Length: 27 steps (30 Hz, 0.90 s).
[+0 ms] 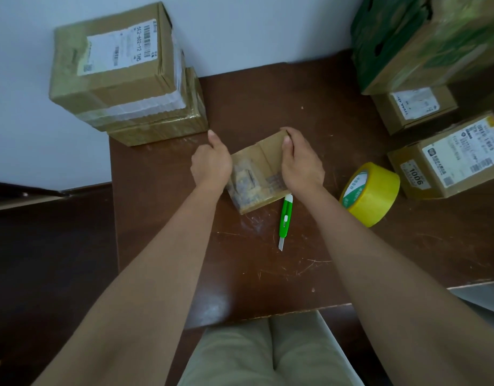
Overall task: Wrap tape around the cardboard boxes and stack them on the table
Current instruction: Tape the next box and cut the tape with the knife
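Note:
A small cardboard box (pixel 257 174) with worn tape on it rests on the brown table (pixel 268 107), tilted in the middle. My left hand (pixel 211 162) grips its left side and my right hand (pixel 300 160) grips its right side, thumb over the far top edge. A roll of yellow tape (pixel 371 197) lies on its side to the right of the box. A green utility knife (pixel 284 220) lies just in front of the box, blade toward me. At the back left two taped cardboard boxes (pixel 123 76) stand stacked against the wall.
Along the right side stand a labelled box (pixel 451 160), a smaller box (pixel 415 107) behind it, and a large green-printed carton (pixel 426 40) on top at the back right. A white wall runs behind. My lap shows below the table's near edge.

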Available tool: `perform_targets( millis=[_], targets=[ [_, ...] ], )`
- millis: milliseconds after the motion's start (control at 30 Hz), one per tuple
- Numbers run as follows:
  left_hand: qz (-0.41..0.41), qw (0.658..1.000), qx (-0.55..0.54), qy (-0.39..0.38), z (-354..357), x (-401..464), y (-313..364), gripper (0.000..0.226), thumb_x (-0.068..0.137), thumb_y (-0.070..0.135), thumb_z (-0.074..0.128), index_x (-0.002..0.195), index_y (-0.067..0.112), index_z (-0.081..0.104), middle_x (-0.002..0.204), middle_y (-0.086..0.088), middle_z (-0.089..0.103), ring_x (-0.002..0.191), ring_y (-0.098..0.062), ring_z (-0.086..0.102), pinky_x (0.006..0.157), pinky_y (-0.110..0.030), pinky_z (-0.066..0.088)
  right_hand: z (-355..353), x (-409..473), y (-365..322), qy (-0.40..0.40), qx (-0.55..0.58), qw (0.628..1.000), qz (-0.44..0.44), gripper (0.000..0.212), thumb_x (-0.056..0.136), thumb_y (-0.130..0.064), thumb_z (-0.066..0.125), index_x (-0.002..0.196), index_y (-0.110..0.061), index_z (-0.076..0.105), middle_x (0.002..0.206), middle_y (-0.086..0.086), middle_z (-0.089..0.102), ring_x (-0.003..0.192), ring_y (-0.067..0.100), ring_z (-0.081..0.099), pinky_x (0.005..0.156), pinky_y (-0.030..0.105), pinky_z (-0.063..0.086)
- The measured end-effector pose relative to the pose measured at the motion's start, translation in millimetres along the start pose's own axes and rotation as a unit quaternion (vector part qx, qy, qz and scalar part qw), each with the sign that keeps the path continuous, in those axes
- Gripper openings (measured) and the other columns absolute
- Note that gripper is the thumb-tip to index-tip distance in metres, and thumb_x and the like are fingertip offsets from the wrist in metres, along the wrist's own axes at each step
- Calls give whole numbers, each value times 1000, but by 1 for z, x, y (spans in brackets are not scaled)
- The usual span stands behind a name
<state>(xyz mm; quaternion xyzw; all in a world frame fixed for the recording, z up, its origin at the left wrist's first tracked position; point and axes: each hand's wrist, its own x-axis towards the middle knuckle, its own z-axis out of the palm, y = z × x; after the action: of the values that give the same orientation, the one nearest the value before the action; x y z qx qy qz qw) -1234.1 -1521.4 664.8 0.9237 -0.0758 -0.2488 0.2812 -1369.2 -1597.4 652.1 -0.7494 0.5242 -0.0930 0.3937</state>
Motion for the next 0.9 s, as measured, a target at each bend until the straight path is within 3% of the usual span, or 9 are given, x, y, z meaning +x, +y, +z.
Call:
perform_targets(
  millis=[133, 167, 233, 300, 333, 433, 567, 767, 900],
  targets=[
    [19, 989, -148, 18, -29, -5, 11, 66, 107, 42, 25, 70, 7, 66, 79, -2, 64, 78, -14, 60, 73, -29, 46, -10, -12, -17, 71, 222, 972, 43, 32, 108, -35, 35, 113, -19, 62, 95, -16, 59, 89, -1, 53, 80, 20, 41],
    [35, 986, -163, 29, -38, -8, 13, 62, 107, 39, 27, 70, 8, 65, 79, -1, 63, 77, -12, 58, 74, -29, 45, -10, -14, -24, 100, 256, 960, 58, 31, 108, -36, 38, 106, -14, 61, 89, -14, 58, 82, -4, 52, 75, 16, 39],
    [69, 988, -136, 28, -46, -12, 10, 50, 107, 37, 28, 93, 9, 67, 108, -10, 59, 104, -23, 56, 98, -36, 41, -5, -18, -37, 119, 289, 946, 84, 27, 105, -38, 46, 100, -13, 56, 88, -9, 57, 81, -1, 53, 75, 18, 39],
    [97, 995, -10, -5, -43, -19, 0, 50, 106, 42, 26, 120, 11, 63, 133, -16, 45, 126, -34, 42, 109, -42, 29, 6, -23, -43, 77, 232, 966, 82, 28, 103, -43, 48, 107, -17, 56, 103, -2, 57, 97, 12, 57, 88, 28, 43],
    [132, 989, 62, -8, -36, -23, -8, 54, 106, 44, 24, 119, 9, 64, 132, -18, 48, 124, -37, 44, 105, -44, 32, 13, -25, -42, 53, 171, 981, 70, 32, 102, -45, 46, 114, -17, 57, 111, 2, 57, 105, 19, 57, 94, 34, 44],
    [227, 960, 147, 70, -24, -28, -20, 65, 107, 40, 25, 86, 0, 71, 93, -21, 68, 90, -39, 64, 72, -37, 39, 25, -28, -36, 41, 68, 996, 36, 41, 103, -50, 40, 124, -19, 56, 122, 9, 56, 114, 30, 54, 92, 42, 44],
    [176, 973, 119, 92, -25, -22, -17, 70, 107, 40, 23, 81, -5, 71, 87, -26, 69, 86, -45, 64, 75, -43, 45, 26, -19, -31, 32, 33, 999, -2, 42, 105, -48, 35, 128, -20, 55, 124, 11, 54, 115, 33, 52, 91, 44, 44],
    [67, 989, -67, 112, -36, -17, -17, 72, 107, 44, 21, 64, 7, 65, 72, -11, 66, 83, -32, 64, 76, -34, 41, 25, -13, -36, 23, 51, 998, -40, 39, 106, -43, 37, 130, -22, 59, 123, 6, 55, 110, 28, 56, 97, 38, 45],
    [66, 939, -333, 45, -57, -16, -26, 68, 107, 37, 33, 55, 6, 64, 65, -9, 69, 67, -9, 65, 84, -23, 50, 19, -32, -30, 104, 219, 969, -44, 33, 106, -32, 39, 91, -18, 65, 94, -9, 56, 94, 8, 53, 85, 19, 40]
  ],
)
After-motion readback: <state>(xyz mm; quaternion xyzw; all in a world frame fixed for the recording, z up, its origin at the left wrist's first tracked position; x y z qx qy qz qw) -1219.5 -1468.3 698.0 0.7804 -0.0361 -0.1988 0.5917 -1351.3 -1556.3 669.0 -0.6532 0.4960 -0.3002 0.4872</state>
